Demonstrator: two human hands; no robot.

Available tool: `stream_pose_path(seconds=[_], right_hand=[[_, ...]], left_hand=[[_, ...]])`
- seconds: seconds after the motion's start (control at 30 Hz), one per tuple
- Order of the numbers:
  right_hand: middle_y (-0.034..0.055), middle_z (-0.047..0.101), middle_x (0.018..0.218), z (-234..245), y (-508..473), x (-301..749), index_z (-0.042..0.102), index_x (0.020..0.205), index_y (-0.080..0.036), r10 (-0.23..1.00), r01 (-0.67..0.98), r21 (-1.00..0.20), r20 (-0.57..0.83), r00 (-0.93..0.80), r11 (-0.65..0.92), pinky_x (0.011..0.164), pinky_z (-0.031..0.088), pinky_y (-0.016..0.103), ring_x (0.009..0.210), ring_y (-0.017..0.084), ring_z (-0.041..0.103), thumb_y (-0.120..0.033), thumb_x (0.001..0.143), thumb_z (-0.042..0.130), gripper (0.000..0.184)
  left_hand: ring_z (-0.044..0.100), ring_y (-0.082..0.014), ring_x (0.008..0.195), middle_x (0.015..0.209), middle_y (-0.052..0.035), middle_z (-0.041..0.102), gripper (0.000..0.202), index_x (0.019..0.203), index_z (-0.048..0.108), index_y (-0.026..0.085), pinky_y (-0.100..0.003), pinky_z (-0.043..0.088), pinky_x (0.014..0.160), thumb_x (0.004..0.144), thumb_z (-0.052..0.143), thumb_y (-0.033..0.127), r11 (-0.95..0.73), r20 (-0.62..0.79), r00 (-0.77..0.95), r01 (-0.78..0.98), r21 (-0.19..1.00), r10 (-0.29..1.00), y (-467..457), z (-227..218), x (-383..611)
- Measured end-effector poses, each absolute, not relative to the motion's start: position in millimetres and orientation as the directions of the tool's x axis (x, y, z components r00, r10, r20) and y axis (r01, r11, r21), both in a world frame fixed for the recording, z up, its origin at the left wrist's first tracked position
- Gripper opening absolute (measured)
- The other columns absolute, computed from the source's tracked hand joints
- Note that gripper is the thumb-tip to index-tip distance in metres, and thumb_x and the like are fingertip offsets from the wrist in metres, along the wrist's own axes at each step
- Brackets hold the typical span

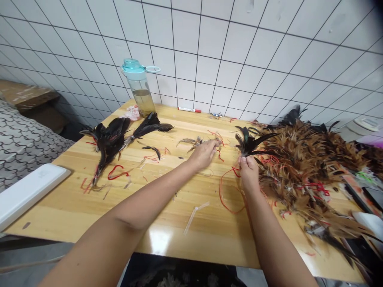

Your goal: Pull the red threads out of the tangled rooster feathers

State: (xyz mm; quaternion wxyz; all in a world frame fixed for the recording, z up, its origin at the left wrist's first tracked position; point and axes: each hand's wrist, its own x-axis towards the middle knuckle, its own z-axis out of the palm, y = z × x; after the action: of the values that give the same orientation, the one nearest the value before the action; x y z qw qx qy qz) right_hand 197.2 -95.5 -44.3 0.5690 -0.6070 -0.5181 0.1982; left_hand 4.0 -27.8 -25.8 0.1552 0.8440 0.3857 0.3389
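Note:
My right hand (249, 170) is closed around the base of a bunch of black feathers (248, 141), whose glossy tips fan upward with a green sheen. Red string (220, 195) loops on the table just left of that wrist. My left hand (204, 154) reaches over the table with its fingers stretched out, low among loose feather scraps (191, 141) and bits of red thread (219, 154). Whether its fingertips touch any scrap is hard to make out. More black feather bunches, one large (110, 139) and one smaller (152, 125), lie on the left.
A big heap of brown feathers (302, 159) covers the table's right side. At the back stand a water bottle (142, 93) and a red-capped marker (189, 109) by the tiled wall. A white box-like object (32, 191) sits at the left edge. A clear strip (193, 217) lies in front.

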Motion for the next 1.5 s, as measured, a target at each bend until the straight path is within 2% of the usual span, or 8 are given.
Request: stream_pose_path(seconds=[0.37, 0.73, 0.93, 1.03, 1.13, 1.23, 1.37, 1.5], right_hand=[[0.0001, 0.048, 0.076, -38.1, -101.0, 187.4, 0.054, 0.06, -0.02, 0.928, 0.335, -0.922, 0.284, 0.241, 0.195, 0.08, 0.038, 0.03, 0.079, 0.016, 0.046, -0.045, 0.082, 0.055, 0.033], [-0.0006, 0.053, 0.069, -36.4, -105.8, 173.1, 0.054, 0.065, -0.02, 0.988, 0.096, -0.985, 0.148, 0.036, 0.144, 0.069, 0.04, 0.026, 0.07, 0.014, 0.049, -0.056, 0.077, 0.061, 0.039], [0.0007, 0.061, 0.077, -40.2, -99.6, 180.9, 0.049, 0.065, -0.02, 0.986, -0.007, -0.998, 0.058, 0.154, 0.06, 0.056, 0.039, 0.023, 0.057, 0.01, 0.052, -0.057, 0.073, 0.063, 0.04], [-0.0014, 0.057, 0.068, -41.4, -96.7, 190.2, 0.046, 0.064, -0.021, 0.958, 0.148, -0.988, 0.089, 0.271, 0.05, 0.053, 0.037, 0.024, 0.051, 0.01, 0.047, -0.053, 0.078, 0.057, 0.037], [-0.0013, 0.052, 0.061, -37.7, -99.0, 196.8, 0.048, 0.063, -0.021, 0.919, 0.536, -0.844, 0.198, 0.341, -0.017, 0.055, 0.032, 0.025, 0.054, 0.012, 0.043, -0.037, 0.087, 0.049, 0.029], [0.0041, 0.061, 0.078, -30.6, -105.2, 197.2, 0.057, 0.071, -0.02, 0.899, 0.853, -0.506, 0.305, 0.314, -0.126, 0.055, 0.026, 0.027, 0.061, 0.014, 0.045, -0.025, 0.089, 0.046, 0.021], [0.0091, 0.066, 0.096, -22.2, -110.8, 192.0, 0.064, 0.093, -0.021, 0.938, 0.978, -0.092, 0.28, 0.204, -0.185, 0.054, 0.021, 0.03, 0.062, 0.015, 0.05, -0.019, 0.092, 0.038, 0.026], [0.0103, 0.066, 0.094, -15.5, -111.2, 185.3, 0.065, 0.094, -0.019, 0.981, 0.994, 0.101, 0.193, 0.012, -0.032, 0.058, 0.026, 0.03, 0.071, 0.017, 0.058, -0.015, 0.091, 0.037, 0.028]], left_hand=[[0.062, -0.0165, 0.089, 0.091, -0.0069, 0.068, 0.012, 0.09, 0.06, 0.015, -0.029, 0.048, 0.083, 0.09, 0.048, 0.015, -0.738, 0.595, 0.437, 0.425, 0.524, 0.674, -40.4, -18.8, 10.7], [0.061, -0.0142, 0.084, 0.087, -0.0048, 0.067, 0.011, 0.089, 0.059, 0.017, -0.027, 0.048, 0.08, 0.091, 0.048, 0.015, -0.758, 0.676, 0.349, 0.368, 0.538, 0.649, -49.1, -9.0, 11.6], [0.063, -0.0156, 0.092, 0.096, -0.0067, 0.069, 0.014, 0.098, 0.061, 0.017, -0.03, 0.049, 0.084, 0.092, 0.049, 0.016, -0.749, 0.652, 0.374, 0.401, 0.528, 0.66, -41.7, -13.4, 7.0], [0.061, -0.0177, 0.088, 0.092, -0.008, 0.067, 0.014, 0.093, 0.062, 0.016, -0.032, 0.048, 0.082, 0.092, 0.048, 0.017, -0.762, 0.598, 0.48, 0.486, 0.428, 0.642, -38.0, -18.1, 4.3], [0.06, -0.0191, 0.083, 0.085, -0.0092, 0.064, 0.017, 0.086, 0.062, 0.014, -0.032, 0.047, 0.078, 0.092, 0.047, 0.019, -0.77, 0.499, 0.594, 0.556, 0.312, 0.631, -40.7, -18.3, 5.2], [0.059, -0.02, 0.082, 0.084, -0.0097, 0.064, 0.021, 0.086, 0.062, 0.014, -0.033, 0.047, 0.077, 0.094, 0.044, 0.021, -0.798, 0.409, 0.692, 0.569, 0.198, 0.595, -51.8, -14.5, 11.6], [0.058, -0.022, 0.085, 0.085, -0.0101, 0.063, 0.024, 0.087, 0.061, 0.014, -0.035, 0.046, 0.077, 0.095, 0.041, 0.024, -0.843, 0.407, 0.759, 0.534, 0.058, 0.508, -71.4, -10.0, 23.9], [0.055, -0.0219, 0.087, 0.086, -0.0106, 0.061, 0.025, 0.091, 0.06, 0.014, -0.035, 0.043, 0.076, 0.096, 0.036, 0.019, -0.884, 0.48, 0.787, 0.465, -0.051, 0.387, -77.2, -3.2, 25.7]])
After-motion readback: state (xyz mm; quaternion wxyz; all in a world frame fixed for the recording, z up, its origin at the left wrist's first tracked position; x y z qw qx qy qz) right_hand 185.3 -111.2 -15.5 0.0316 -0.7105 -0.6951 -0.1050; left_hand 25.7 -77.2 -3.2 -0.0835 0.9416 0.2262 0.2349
